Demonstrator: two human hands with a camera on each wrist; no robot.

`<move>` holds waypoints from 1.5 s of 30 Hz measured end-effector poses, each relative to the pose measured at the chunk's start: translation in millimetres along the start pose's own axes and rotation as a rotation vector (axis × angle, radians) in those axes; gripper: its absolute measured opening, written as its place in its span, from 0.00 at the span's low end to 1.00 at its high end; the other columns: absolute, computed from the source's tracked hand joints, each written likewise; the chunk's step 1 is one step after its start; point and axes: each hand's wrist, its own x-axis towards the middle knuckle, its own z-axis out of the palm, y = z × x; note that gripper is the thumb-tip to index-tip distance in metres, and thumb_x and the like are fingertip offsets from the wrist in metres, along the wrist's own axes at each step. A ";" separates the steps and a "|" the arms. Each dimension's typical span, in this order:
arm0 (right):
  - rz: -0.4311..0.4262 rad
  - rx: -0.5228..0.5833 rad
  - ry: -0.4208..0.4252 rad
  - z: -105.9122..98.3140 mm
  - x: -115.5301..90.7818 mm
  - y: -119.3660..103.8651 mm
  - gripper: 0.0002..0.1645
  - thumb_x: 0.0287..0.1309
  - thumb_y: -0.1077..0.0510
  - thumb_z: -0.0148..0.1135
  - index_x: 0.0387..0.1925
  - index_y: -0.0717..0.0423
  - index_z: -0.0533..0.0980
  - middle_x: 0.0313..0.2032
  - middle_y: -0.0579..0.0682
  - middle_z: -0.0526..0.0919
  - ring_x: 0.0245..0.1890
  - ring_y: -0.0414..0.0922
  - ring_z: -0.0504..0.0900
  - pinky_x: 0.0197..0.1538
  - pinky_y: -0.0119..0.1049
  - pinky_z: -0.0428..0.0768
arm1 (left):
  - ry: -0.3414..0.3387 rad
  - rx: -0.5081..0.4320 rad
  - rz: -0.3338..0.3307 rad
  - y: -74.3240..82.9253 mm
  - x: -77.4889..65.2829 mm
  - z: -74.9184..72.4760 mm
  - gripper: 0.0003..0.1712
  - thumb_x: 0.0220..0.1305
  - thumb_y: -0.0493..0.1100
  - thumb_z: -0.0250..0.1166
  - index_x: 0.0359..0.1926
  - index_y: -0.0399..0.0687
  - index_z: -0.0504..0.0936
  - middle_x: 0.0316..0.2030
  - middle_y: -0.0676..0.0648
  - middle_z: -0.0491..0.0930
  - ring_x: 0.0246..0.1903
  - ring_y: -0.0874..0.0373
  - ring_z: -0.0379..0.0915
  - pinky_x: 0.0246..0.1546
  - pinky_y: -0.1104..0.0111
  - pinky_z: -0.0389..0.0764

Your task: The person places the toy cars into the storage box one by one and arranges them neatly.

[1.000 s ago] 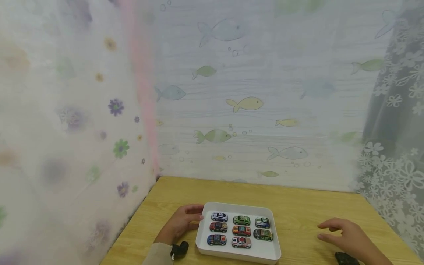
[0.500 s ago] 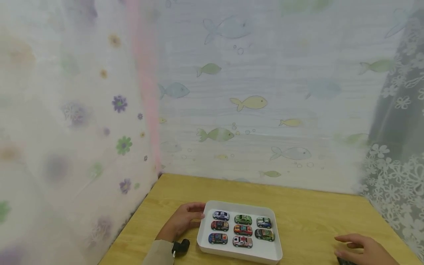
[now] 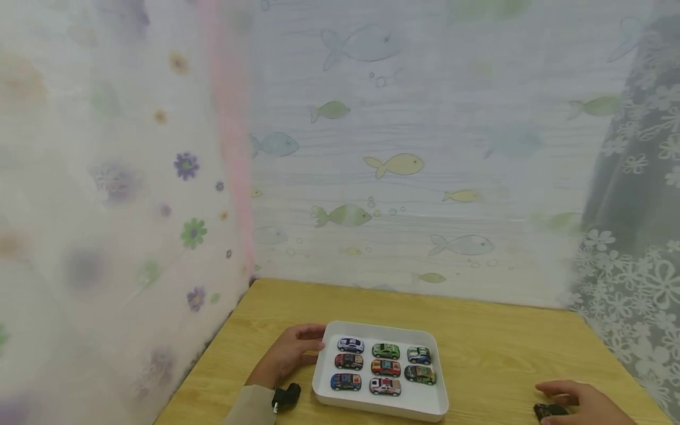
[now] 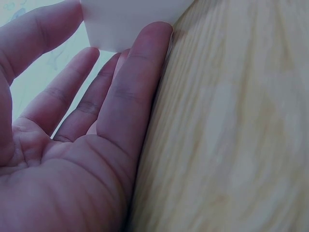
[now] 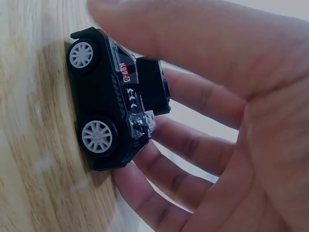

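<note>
A shallow white tray [image 3: 379, 407] holds several small printed toy cars [image 3: 385, 368] in rows. My left hand [image 3: 287, 351] rests on the table at the tray's left side, its fingertips touching the outer wall, fingers mostly straight in the left wrist view. At the lower right, my right hand [image 3: 581, 404] reaches around a black toy car [image 5: 104, 96] with white wheels and a red-and-white label. The thumb lies in front of this car and the other fingers behind it, loosely spread. In the head view a gap shows between the index finger and the car.
The wooden table [image 3: 478, 336] backs onto a curtain with fish [image 3: 395, 165], with a flowered curtain [image 3: 106, 265] at left and a lace one at far right. A small black device [image 3: 285, 397] sits by the left wrist.
My right hand has moved down and right to the black toy car, its thumb now on the car's near side. My left hand and the tray have stayed in place; the head view shifted slightly.
</note>
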 end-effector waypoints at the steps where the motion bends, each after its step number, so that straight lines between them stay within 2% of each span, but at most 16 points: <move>1: -0.002 -0.005 -0.001 0.1 0.1 -0.7 0.38 0.70 0.54 0.66 0.66 0.80 0.66 0.58 0.74 0.79 0.52 0.71 0.80 0.46 0.61 0.84 | -0.004 -0.001 0.002 0.2 -0.3 -0.2 0.31 0.67 0.36 0.69 0.69 0.36 0.74 0.67 0.35 0.75 0.57 0.49 0.80 0.54 0.54 0.87; 8: 0.001 -0.011 -0.025 -3.8 -3.5 -2.2 0.39 0.66 0.54 0.70 0.64 0.80 0.68 0.56 0.73 0.80 0.51 0.71 0.80 0.47 0.61 0.84 | -0.011 -0.007 0.005 2.0 -0.7 -0.1 0.31 0.68 0.36 0.69 0.70 0.35 0.73 0.67 0.35 0.75 0.57 0.49 0.80 0.54 0.54 0.87; 17: 0.013 0.017 -0.034 -7.0 -7.6 -1.0 0.31 0.67 0.61 0.66 0.61 0.81 0.70 0.53 0.71 0.82 0.50 0.67 0.82 0.48 0.60 0.84 | -0.022 -0.014 0.008 0.6 0.4 -0.4 0.31 0.68 0.35 0.69 0.70 0.35 0.73 0.66 0.35 0.75 0.57 0.50 0.80 0.54 0.54 0.87; 22: 0.020 -0.044 -0.024 -5.4 -7.8 -5.5 0.27 0.66 0.60 0.67 0.57 0.80 0.74 0.51 0.69 0.83 0.47 0.58 0.84 0.49 0.60 0.84 | -0.024 -0.010 0.004 0.3 0.7 -1.1 0.31 0.68 0.36 0.69 0.70 0.35 0.73 0.66 0.36 0.75 0.57 0.50 0.80 0.54 0.55 0.87; 26: 0.056 -0.010 -0.017 -3.0 -7.9 -9.6 0.24 0.66 0.60 0.68 0.54 0.78 0.77 0.47 0.62 0.86 0.44 0.53 0.85 0.46 0.56 0.85 | -0.025 -0.004 0.002 0.5 0.0 -1.4 0.31 0.69 0.36 0.69 0.70 0.36 0.73 0.67 0.35 0.75 0.57 0.50 0.80 0.55 0.55 0.87; 30: 0.074 0.003 -0.002 -0.6 -7.3 -11.8 0.22 0.66 0.59 0.68 0.53 0.75 0.79 0.46 0.58 0.87 0.42 0.52 0.85 0.44 0.54 0.86 | -0.018 -0.003 -0.001 0.5 -0.9 -1.9 0.31 0.69 0.36 0.68 0.70 0.36 0.73 0.66 0.35 0.75 0.57 0.50 0.80 0.55 0.55 0.87; 36: 0.100 -0.042 0.041 0.4 -5.9 -15.6 0.23 0.64 0.58 0.69 0.54 0.72 0.79 0.47 0.60 0.87 0.44 0.54 0.85 0.44 0.56 0.86 | -0.014 -0.002 -0.002 -0.7 -0.3 -2.8 0.31 0.69 0.36 0.68 0.70 0.36 0.72 0.66 0.35 0.76 0.58 0.49 0.80 0.54 0.54 0.87; 42: 0.059 -0.108 0.110 1.5 -3.5 -29.6 0.30 0.58 0.51 0.76 0.55 0.67 0.81 0.47 0.56 0.87 0.42 0.48 0.84 0.40 0.46 0.86 | -0.008 0.012 -0.001 -0.8 0.7 -2.9 0.31 0.69 0.36 0.69 0.70 0.37 0.73 0.67 0.35 0.75 0.58 0.48 0.80 0.55 0.54 0.87; 45: 0.012 -0.114 0.119 0.5 -3.1 -38.9 0.30 0.59 0.49 0.75 0.56 0.66 0.81 0.48 0.56 0.86 0.41 0.46 0.84 0.40 0.44 0.86 | -0.010 0.009 -0.002 -1.0 1.0 -2.8 0.31 0.69 0.36 0.69 0.70 0.37 0.73 0.67 0.35 0.75 0.58 0.48 0.80 0.55 0.54 0.87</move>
